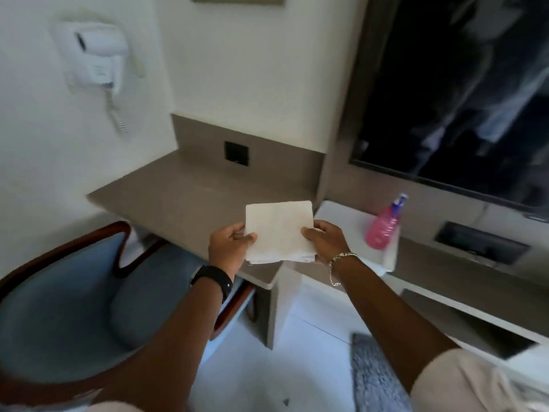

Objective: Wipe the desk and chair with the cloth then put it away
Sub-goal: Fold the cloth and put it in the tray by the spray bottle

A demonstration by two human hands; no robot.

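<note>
A folded white cloth (279,230) is held flat in the air above the near right corner of the taupe desk (178,197). My left hand (227,248) grips its left edge and my right hand (322,240) grips its right edge. The chair (68,292), with blue upholstery and a dark wood frame, stands at the lower left, tucked partly under the desk.
A pink spray bottle (383,227) stands on a white cloth on the low shelf at the right, under a dark TV screen (460,99). A white wall hairdryer (95,58) hangs at upper left. A black socket (236,153) sits in the desk's backboard. A grey rug (374,376) lies on the white floor.
</note>
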